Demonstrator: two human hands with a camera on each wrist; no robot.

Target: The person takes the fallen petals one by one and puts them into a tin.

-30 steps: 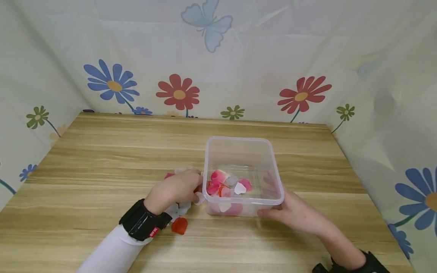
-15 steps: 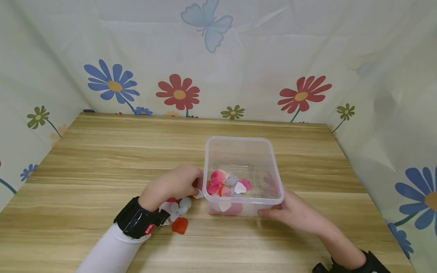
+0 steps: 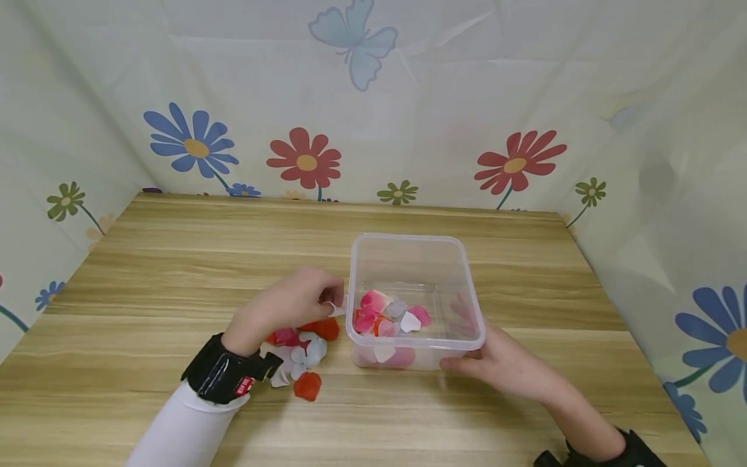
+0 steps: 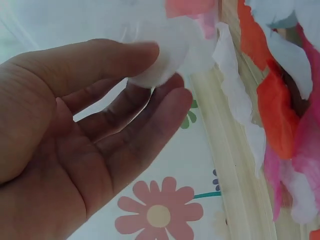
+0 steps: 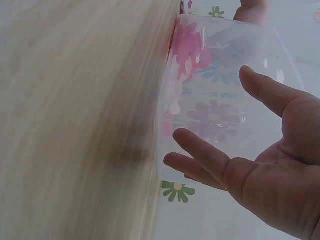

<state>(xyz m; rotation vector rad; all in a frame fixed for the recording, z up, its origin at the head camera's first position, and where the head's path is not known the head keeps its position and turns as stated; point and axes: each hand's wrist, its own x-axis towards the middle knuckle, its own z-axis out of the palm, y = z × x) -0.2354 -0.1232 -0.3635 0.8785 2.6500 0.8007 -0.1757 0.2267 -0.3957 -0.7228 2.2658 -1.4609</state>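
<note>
Left hand (image 3: 294, 303) lifted, pinching white petal (image 4: 162, 62) — thin, rounded, translucent

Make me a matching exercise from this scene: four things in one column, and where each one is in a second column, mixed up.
Things:
1. left hand
2. right hand
3. clear box
4. loose petals

Places or states:
A. lying on the table beside the box
B. pinching a white petal
C. steadying the box's near corner
D. standing on the table with petals inside

Pairs: 1-B, 2-C, 3-D, 4-A
</note>
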